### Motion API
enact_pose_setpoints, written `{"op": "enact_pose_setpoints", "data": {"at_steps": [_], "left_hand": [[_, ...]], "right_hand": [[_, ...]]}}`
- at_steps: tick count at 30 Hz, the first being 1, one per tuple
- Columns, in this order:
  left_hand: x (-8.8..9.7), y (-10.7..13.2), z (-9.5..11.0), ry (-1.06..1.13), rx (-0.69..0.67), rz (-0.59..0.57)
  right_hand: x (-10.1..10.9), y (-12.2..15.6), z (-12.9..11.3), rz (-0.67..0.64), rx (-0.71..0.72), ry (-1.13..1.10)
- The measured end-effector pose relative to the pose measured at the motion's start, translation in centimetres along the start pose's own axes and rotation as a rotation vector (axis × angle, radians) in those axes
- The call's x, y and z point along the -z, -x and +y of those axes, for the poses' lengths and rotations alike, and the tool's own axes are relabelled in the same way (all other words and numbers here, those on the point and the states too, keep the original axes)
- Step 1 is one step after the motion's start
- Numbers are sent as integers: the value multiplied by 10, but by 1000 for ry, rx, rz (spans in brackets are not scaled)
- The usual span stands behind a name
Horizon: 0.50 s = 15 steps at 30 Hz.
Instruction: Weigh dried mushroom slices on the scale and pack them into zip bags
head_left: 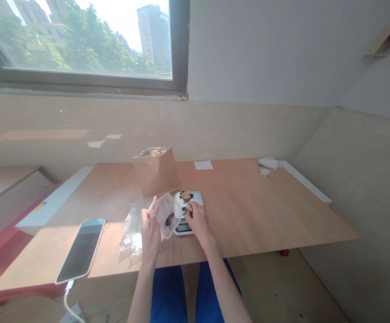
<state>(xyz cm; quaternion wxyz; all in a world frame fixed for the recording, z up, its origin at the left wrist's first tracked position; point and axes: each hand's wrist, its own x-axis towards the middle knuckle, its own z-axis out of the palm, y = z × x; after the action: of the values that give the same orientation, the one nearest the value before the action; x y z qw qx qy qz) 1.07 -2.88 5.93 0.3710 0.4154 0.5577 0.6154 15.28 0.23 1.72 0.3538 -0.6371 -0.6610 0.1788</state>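
Observation:
My left hand (151, 226) is closed on the edge of a small clear plastic bag (167, 210), tilted with its mouth toward the right. One or more dark brown pieces show inside it. My right hand (197, 220) pinches a brown-and-tan piece, perhaps dried mushroom (189, 209), over a white kitchen scale (198, 197). More such pieces (186, 195) lie on the far part of the scale. The scale's dark display (183, 227) is partly covered by the bag and my right hand. Under my left hand lie several clear plastic bags (130, 235).
Behind the scale stands an open brown paper pouch (157, 172) with a silvery lining. A phone (81, 249) with a white cable (67, 294) lies at the table's left front. White paper (203, 165) and crumpled white items (268, 163) lie toward the back.

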Motion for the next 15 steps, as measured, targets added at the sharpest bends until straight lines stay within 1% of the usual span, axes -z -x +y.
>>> {"op": "enact_pose_setpoints", "data": {"at_steps": [4,6,8,10,12,15], "left_hand": [[0,-1,2,-34,46,3],[0,-1,1,-70,51,-8],[-2,0,-1,-110,39,-27],[-4,2,-2,-127,7,-46],[-6,5,-3,-112,-29,-63],[-11,8,-4,-91,-74,-106]], "right_hand": [[23,5,-10,50,-172,-336],[35,9,-22,51,-199,-522],[43,12,-36,12,-179,-637],[48,14,-51,-25,-140,-625],[47,14,-64,-36,-102,-509],[39,10,-76,-38,-63,-341]]}}
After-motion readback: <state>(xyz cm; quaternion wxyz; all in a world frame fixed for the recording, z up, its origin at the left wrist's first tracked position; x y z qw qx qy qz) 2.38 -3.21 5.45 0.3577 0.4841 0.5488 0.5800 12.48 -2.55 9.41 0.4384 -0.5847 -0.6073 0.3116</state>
